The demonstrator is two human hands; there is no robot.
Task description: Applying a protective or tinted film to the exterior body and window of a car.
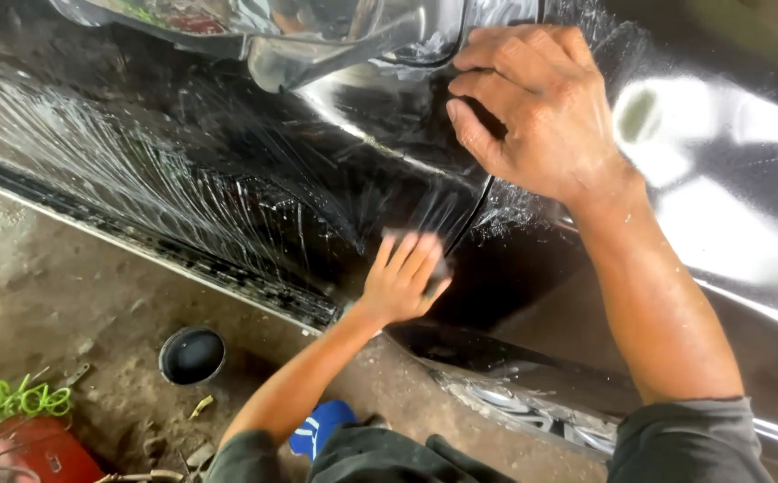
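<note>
A black car body (228, 179) fills most of the view, its glossy panel wet and streaked with pale, soapy smears that fan across the lower part. A curved seam runs down the panel between 2 sections, and a wheel (532, 407) shows at the bottom right under the body. Below the car lies a dirty concrete floor (67, 268).

The right hand (532, 107) rests high on the panel beside the seam, fingers loosely bent and spread, pressed on the bodywork with nothing in its grip. The left hand (404, 277) lies flat lower down, fingers straight and close together, palm against the wet panel just left of the seam; it is blurred, and whether a pad or cloth sits under the palm cannot be told.

On the floor stands 1 small round black bowl (192, 355), dark inside; what it holds cannot be made out. A red object (31, 452) sits in the bottom left corner with a coiled green hose (4, 398) just above it. A blue shoe (319, 427) shows near the left forearm
</note>
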